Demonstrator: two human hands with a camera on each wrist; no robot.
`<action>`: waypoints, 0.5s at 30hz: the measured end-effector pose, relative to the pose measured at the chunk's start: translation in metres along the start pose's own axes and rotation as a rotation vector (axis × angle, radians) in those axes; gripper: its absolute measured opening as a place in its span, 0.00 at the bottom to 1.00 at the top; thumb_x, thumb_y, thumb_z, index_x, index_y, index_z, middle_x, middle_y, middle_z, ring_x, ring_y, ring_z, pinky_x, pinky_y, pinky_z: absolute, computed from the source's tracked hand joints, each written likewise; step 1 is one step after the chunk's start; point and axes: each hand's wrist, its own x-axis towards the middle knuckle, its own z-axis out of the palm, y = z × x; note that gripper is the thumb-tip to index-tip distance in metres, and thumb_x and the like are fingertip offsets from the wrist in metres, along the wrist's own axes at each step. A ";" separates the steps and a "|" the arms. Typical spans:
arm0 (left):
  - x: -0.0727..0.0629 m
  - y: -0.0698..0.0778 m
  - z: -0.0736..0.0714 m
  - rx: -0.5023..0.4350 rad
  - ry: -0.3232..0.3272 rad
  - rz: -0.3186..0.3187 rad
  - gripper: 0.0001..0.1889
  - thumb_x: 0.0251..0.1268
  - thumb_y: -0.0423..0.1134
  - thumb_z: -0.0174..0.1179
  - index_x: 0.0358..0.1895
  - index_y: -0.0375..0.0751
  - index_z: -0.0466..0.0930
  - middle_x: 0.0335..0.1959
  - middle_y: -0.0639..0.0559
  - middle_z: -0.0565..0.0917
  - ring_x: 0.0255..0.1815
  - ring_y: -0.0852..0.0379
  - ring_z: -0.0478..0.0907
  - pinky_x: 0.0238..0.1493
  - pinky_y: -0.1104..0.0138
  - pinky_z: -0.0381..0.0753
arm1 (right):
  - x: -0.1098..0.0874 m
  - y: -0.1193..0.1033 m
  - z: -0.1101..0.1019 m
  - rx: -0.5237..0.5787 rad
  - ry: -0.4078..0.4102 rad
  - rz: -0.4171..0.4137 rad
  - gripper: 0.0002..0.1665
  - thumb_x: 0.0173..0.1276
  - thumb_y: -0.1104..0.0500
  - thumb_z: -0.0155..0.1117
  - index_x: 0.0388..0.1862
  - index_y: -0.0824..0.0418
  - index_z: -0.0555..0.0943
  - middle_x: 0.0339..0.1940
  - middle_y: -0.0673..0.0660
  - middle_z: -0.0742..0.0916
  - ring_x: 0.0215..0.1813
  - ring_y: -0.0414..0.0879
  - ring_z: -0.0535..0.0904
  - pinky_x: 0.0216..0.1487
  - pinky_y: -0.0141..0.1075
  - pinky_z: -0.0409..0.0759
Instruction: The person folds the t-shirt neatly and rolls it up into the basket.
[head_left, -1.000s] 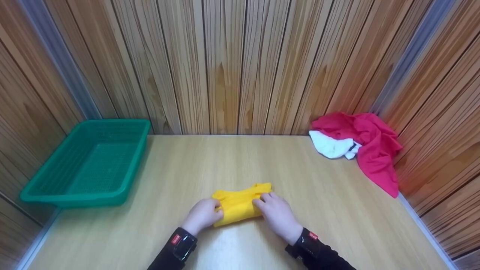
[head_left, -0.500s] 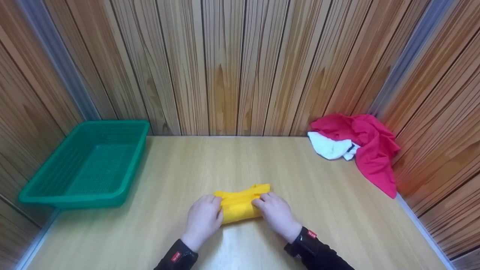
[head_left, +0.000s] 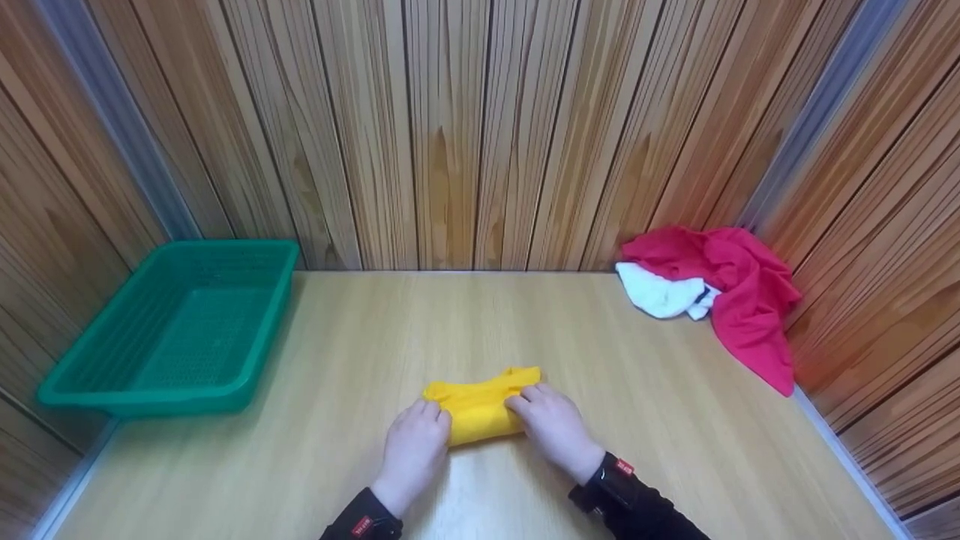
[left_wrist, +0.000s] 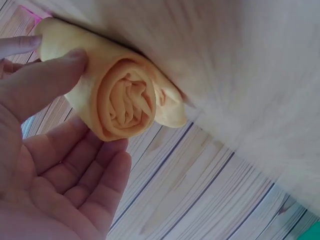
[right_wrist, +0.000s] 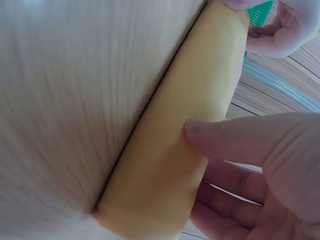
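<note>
A yellow cloth, rolled into a thick tube, lies crosswise on the table, with a loose fold along its far side. At its left end is my left hand, fingers over the top and thumb pressing the near side. Spiral layers of the roll's end face the left wrist view. My right hand grips the roll near its right end. In the right wrist view, that hand's thumb presses the roll's smooth side, while its fingers are partly hidden behind the cloth.
A green plastic basket stands at the left by the wall. In the back right corner lies a crumpled red cloth, with a white cloth partly under it. Wood-panelled walls enclose the table on three sides.
My left hand has turned and shifted slightly right and nearer along the roll's left end, its fingers now over the top. The right hand and the roll stay nearly in place.
</note>
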 end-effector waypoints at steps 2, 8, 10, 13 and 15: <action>0.001 0.000 0.002 0.025 -0.018 0.008 0.13 0.38 0.23 0.67 0.32 0.36 0.79 0.30 0.47 0.77 0.34 0.50 0.76 0.33 0.61 0.78 | 0.000 0.001 0.000 -0.003 0.005 -0.008 0.18 0.50 0.69 0.74 0.41 0.58 0.83 0.35 0.53 0.82 0.38 0.49 0.77 0.35 0.41 0.78; 0.005 0.000 0.005 0.033 -0.082 -0.010 0.14 0.39 0.23 0.67 0.33 0.37 0.78 0.30 0.45 0.78 0.35 0.49 0.77 0.34 0.60 0.78 | 0.001 0.002 0.001 -0.012 -0.014 -0.017 0.24 0.45 0.69 0.77 0.43 0.59 0.81 0.36 0.54 0.82 0.39 0.50 0.78 0.38 0.42 0.79; 0.006 -0.001 0.005 0.013 -0.103 -0.026 0.13 0.38 0.24 0.66 0.32 0.37 0.77 0.30 0.45 0.79 0.35 0.48 0.77 0.35 0.59 0.78 | 0.001 0.003 0.001 -0.017 -0.027 -0.020 0.24 0.45 0.68 0.77 0.43 0.59 0.81 0.37 0.54 0.82 0.40 0.50 0.78 0.39 0.43 0.79; 0.006 -0.002 0.004 -0.037 -0.124 -0.041 0.13 0.36 0.26 0.65 0.30 0.37 0.76 0.29 0.45 0.79 0.34 0.48 0.77 0.35 0.57 0.78 | 0.000 0.004 0.000 -0.018 -0.048 -0.030 0.24 0.46 0.67 0.76 0.44 0.59 0.80 0.38 0.55 0.82 0.41 0.50 0.78 0.41 0.43 0.79; 0.005 -0.004 0.001 -0.088 -0.133 -0.043 0.13 0.34 0.28 0.66 0.29 0.39 0.75 0.27 0.47 0.79 0.33 0.48 0.76 0.35 0.57 0.77 | -0.002 0.005 0.000 -0.005 -0.058 -0.037 0.24 0.46 0.68 0.75 0.45 0.60 0.80 0.39 0.55 0.82 0.41 0.51 0.78 0.42 0.44 0.79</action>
